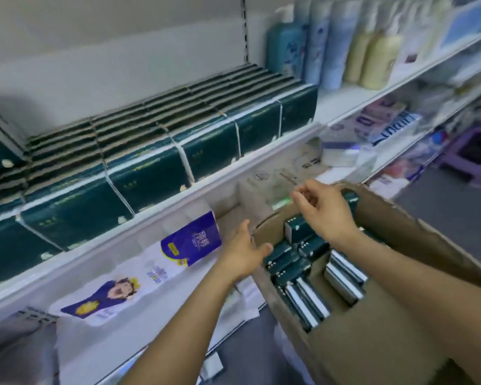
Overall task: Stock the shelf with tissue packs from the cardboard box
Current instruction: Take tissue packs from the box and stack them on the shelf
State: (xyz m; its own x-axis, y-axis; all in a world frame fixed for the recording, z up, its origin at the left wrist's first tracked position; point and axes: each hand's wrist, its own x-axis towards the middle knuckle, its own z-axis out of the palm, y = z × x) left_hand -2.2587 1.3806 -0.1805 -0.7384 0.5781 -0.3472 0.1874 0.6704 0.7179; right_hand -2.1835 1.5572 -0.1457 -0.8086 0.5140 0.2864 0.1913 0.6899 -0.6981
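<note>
White metal shelf (150, 220) from nine to one o'clock holds rows of dark green tissue packs (150, 179); open brown cardboard box (400, 329) at four o'clock holds loose green packs (289, 262) — left hand (245, 251) spread open at its nine o'clock rim, right hand (325, 215) above them, fingers loosely curled, empty

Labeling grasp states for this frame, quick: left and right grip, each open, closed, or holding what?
Left grip: open, fingers straight, at the cardboard box rim.
Right grip: open, fingers loosely curled above the tissue packs, holding nothing.
</note>
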